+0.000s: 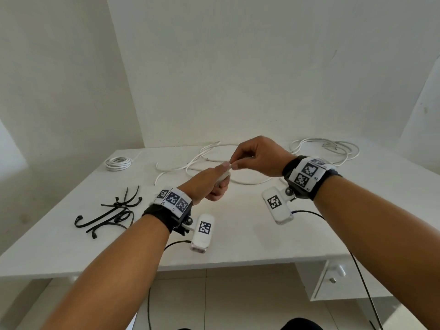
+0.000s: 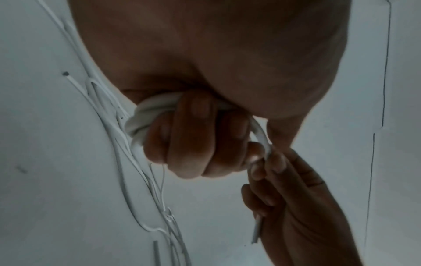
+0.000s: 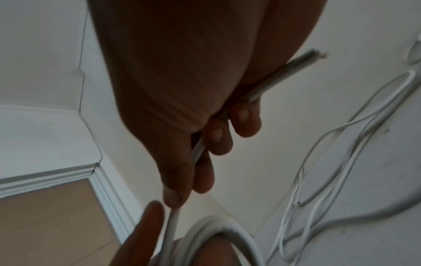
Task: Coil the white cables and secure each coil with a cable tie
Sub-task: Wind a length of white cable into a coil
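Note:
My left hand (image 1: 215,184) grips a small coil of white cable (image 2: 141,117) wound round its curled fingers, above the middle of the white table (image 1: 250,236). My right hand (image 1: 234,164) pinches the same cable's free stretch (image 2: 262,142) just past the left thumb. The cable's cut end (image 3: 314,55) sticks out behind the right palm. Several black cable ties (image 1: 112,210) lie in a heap at the left. A finished white coil (image 1: 118,163) sits at the far left corner.
Loose white cables (image 1: 209,160) sprawl across the table behind my hands, and another tangle (image 1: 326,148) lies at the back right by the wall. A white drawer unit (image 1: 333,275) stands under the table's right side.

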Action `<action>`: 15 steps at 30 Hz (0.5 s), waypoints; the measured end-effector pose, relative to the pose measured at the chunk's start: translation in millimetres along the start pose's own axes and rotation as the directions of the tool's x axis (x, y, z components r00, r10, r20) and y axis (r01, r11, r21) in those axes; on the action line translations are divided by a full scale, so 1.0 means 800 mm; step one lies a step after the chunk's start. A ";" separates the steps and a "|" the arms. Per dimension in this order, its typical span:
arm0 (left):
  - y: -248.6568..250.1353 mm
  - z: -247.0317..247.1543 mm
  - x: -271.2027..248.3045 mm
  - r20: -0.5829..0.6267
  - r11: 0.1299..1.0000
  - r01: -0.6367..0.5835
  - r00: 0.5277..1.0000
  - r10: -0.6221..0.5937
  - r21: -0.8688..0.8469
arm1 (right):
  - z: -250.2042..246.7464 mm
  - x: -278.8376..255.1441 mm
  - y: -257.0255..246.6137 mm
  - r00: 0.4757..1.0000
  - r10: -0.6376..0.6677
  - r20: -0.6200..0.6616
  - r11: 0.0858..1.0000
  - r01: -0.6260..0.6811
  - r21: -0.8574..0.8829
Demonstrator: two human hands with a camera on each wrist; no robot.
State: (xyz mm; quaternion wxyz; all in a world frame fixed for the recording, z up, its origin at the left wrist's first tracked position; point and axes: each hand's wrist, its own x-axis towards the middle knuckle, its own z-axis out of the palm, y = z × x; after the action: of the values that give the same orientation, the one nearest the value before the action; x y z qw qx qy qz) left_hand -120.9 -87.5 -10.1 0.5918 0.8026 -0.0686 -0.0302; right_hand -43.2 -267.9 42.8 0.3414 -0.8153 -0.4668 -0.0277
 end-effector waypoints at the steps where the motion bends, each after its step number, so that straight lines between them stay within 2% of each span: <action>1: 0.001 0.001 -0.001 0.015 0.999 -0.039 0.999 0.039 -0.006 | -0.003 0.000 0.002 1.000 -0.007 -0.010 0.999 0.008 0.033; 6: 0.010 0.000 -0.001 0.006 0.978 -0.123 0.992 0.126 -0.168 | 0.000 0.003 0.014 0.988 0.046 -0.145 0.977 -0.014 0.213; 10: 0.019 0.002 -0.001 0.020 0.929 -0.146 0.987 0.162 -0.339 | 0.020 0.000 0.021 0.972 0.099 -0.213 0.882 0.014 0.471; 15: 0.028 0.007 0.001 -0.090 0.817 -0.207 0.978 0.188 -0.539 | 0.055 0.000 0.014 0.927 0.096 -0.363 0.867 0.101 0.488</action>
State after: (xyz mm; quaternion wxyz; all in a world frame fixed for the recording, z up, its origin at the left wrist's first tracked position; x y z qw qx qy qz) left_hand -122.3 -99.2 9.5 0.7966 0.5897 -0.1302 0.0262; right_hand -46.5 -246.3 3.2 0.6227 -0.6782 -0.3853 -0.0622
